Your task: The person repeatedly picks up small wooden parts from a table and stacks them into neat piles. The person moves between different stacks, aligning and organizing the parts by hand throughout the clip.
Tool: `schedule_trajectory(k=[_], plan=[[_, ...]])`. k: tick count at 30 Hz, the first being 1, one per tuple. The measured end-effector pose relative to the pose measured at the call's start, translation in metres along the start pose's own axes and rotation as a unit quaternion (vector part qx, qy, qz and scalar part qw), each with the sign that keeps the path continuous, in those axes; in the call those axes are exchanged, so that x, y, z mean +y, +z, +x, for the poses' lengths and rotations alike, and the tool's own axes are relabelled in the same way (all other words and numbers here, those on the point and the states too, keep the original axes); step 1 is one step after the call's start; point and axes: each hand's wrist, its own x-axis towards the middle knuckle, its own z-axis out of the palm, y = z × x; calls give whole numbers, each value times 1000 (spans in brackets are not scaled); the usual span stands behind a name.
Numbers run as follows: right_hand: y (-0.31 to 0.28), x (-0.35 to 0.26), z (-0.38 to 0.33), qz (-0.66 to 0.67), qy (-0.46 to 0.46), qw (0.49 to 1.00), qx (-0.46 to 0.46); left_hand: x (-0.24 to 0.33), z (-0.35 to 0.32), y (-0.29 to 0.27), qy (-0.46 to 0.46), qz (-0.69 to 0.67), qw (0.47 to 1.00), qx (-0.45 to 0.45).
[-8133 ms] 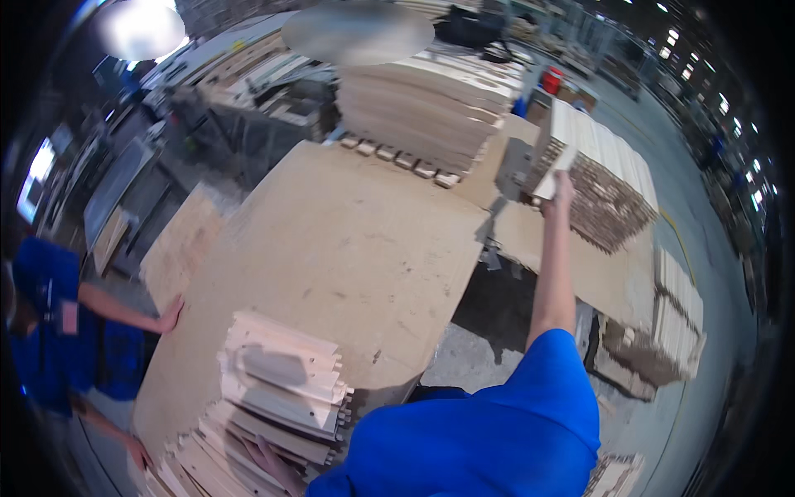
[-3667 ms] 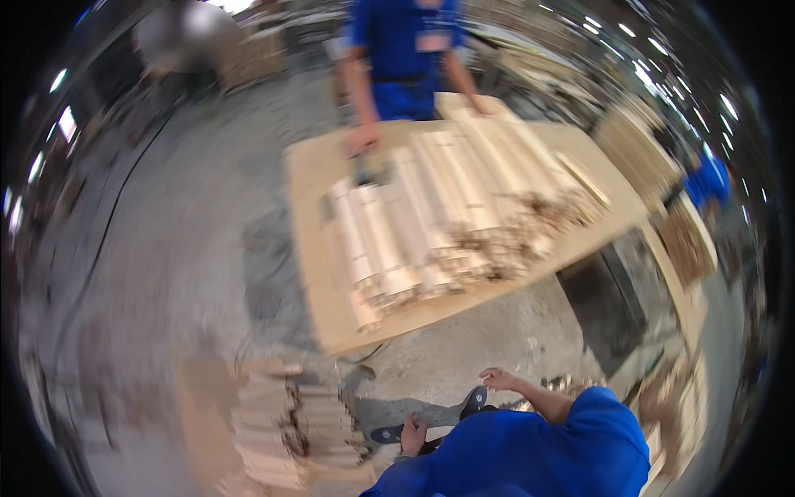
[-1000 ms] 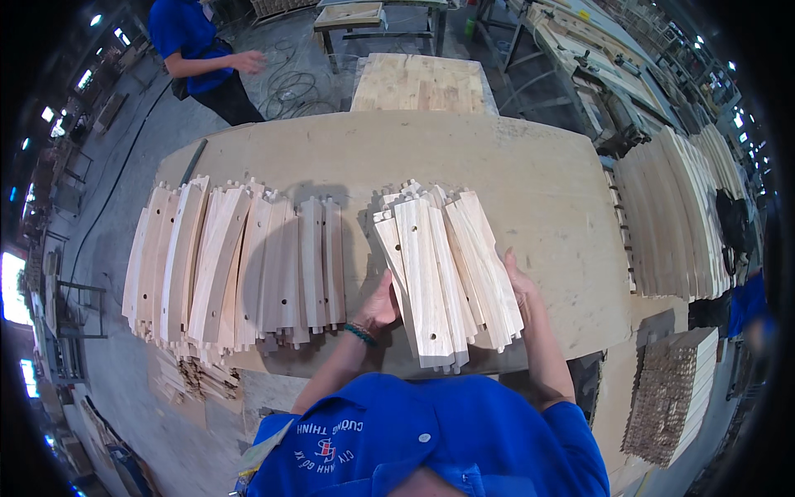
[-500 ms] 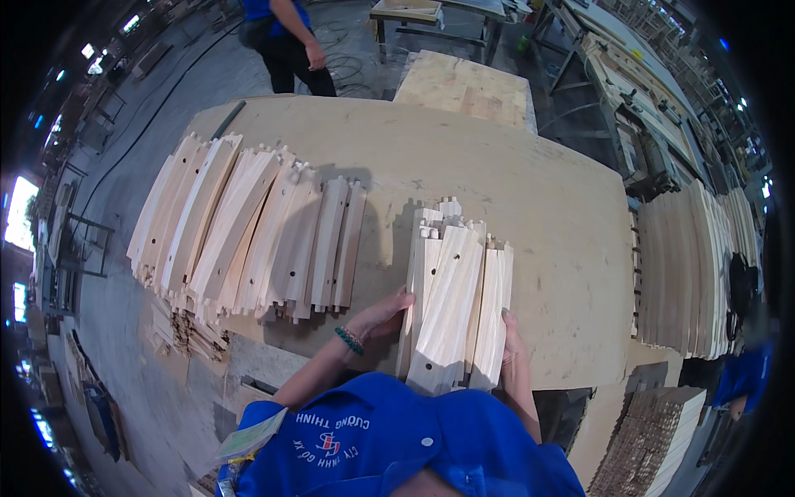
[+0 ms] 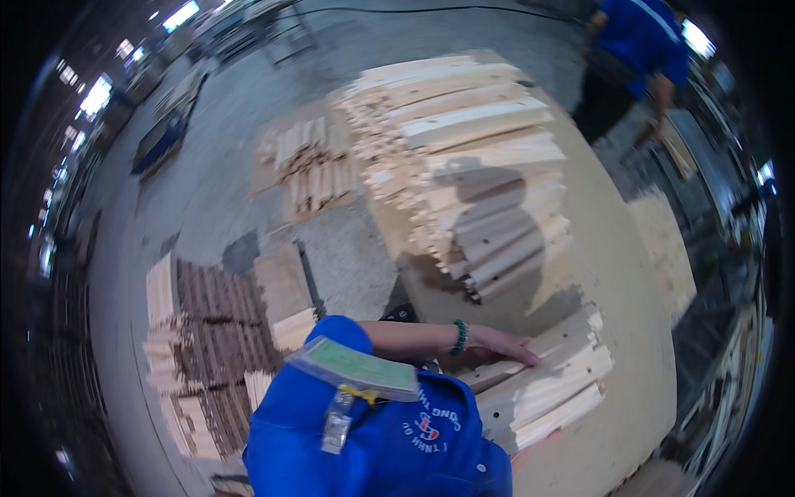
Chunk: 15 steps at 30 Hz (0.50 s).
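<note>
A small bundle of pale wooden slats [image 5: 551, 373], with pegged ends and dark drilled holes, lies on the table in front of me. My left hand [image 5: 499, 342] grips its near left side, fingers pressed against the outer slat and a green bead bracelet at the wrist. At the bundle's opposite side only a sliver of my right hand [image 5: 540, 441] shows, touching the lowest slat; the rest is hidden behind the wood and my blue shirt. Beyond the bundle, a long row of similar slats [image 5: 476, 116] is stacked along the table, partly in shadow.
The brown tabletop [image 5: 617, 273] extends to the right of the slats. More wood stacks [image 5: 219, 323] stand lower left, and a smaller pile [image 5: 315, 166] rests on a floor sheet. A person in blue [image 5: 633, 50] stands past the table at upper right.
My view has swung left, so the long row and floor stacks now lie more centrally. Both hands remain at the bundle; the right one has become mostly hidden.
</note>
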Motion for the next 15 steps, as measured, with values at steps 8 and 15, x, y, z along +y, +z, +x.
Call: schedule_trajectory(k=[8, 15], plan=[[39, 21, -7, -43, 29, 994, -92, 18, -62, 1, 108, -45, 987, -107], [111, 42, -49, -67, 42, 985, -154, 40, -159, -19, 164, -1, 979, -125]])
